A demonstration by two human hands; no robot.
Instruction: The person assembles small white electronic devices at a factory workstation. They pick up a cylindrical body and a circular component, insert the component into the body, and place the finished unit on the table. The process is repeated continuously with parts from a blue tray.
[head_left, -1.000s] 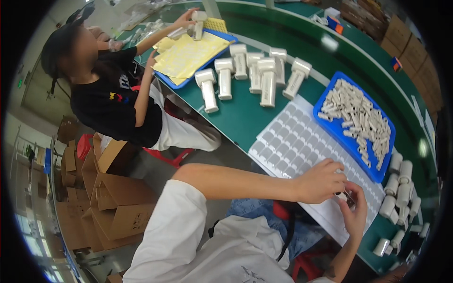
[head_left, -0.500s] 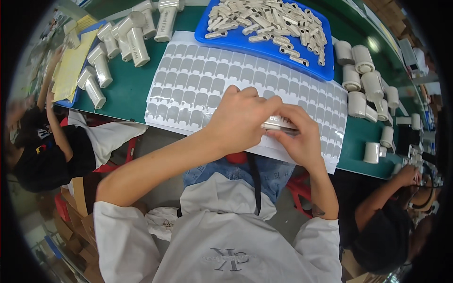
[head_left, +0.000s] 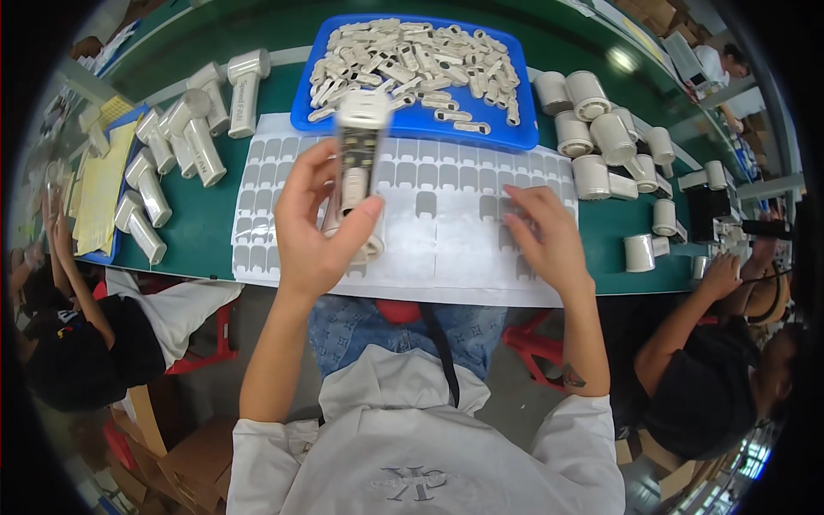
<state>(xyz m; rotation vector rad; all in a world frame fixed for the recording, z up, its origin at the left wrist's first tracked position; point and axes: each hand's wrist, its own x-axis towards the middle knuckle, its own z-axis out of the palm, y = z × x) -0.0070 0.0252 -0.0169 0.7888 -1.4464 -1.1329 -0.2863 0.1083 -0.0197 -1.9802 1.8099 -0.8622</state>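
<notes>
My left hand [head_left: 313, 236] is closed round a white handheld fan [head_left: 362, 112], held up over the sheet with its head pointing away from me. The side facing me shows a dark strip with small light parts; motion blurs it. Beneath that hand a rounded white piece [head_left: 371, 251] shows in part, and I cannot tell whether it is gripped or lying there. Over the right part of a sheet of grey stickers [head_left: 429, 287], my right hand [head_left: 549, 240] hovers with fingers apart and nothing in them. Some rows of the sheet have bare white patches.
Behind the sheet stands a blue tray [head_left: 300, 116] heaped with small white parts. White fans [head_left: 206, 154] lie at the left, beside yellow paper [head_left: 103, 189]. More white fans [head_left: 614, 137] are grouped at the right. People sit working on both sides.
My hands have come apart; earlier both were together on a white piece. The left now lifts a fan upright, while the right is empty. The view has shifted too.
</notes>
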